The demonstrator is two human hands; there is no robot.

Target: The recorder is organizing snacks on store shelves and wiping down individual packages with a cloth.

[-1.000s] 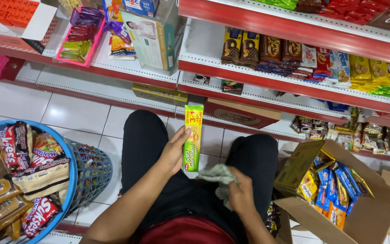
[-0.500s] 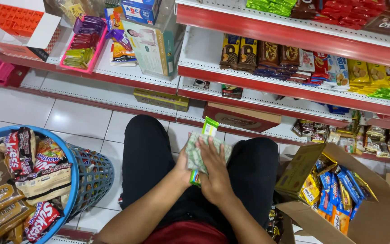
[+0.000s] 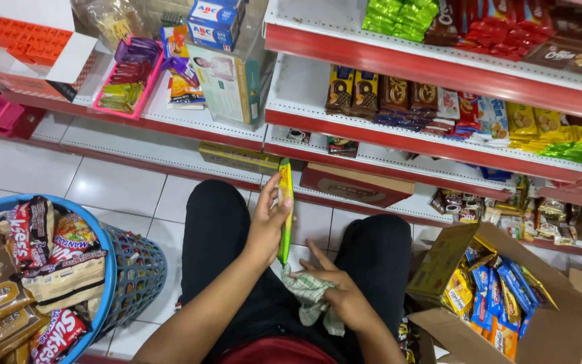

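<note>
My left hand (image 3: 267, 219) holds a long yellow-green snack packet (image 3: 285, 209) upright, edge-on to the camera, above the gap between my knees. My right hand (image 3: 341, 293) rests lower on my right thigh and grips a crumpled green-checked cloth (image 3: 308, 296). The cloth lies just below the packet's bottom end, a little apart from it. I am squatting in black trousers in front of red and white shop shelves (image 3: 372, 145).
A blue basket (image 3: 126, 276) heaped with snack packs stands at my left. An open cardboard box (image 3: 500, 296) of yellow and blue packets sits at my right. A flat box (image 3: 355, 185) lies on the bottom shelf ahead. White floor tiles (image 3: 116, 185) show between.
Both hands were together on the packet with the cloth half a second ago. Now the right hand has dropped to my thigh with the cloth, and the left has turned the packet edge-on.
</note>
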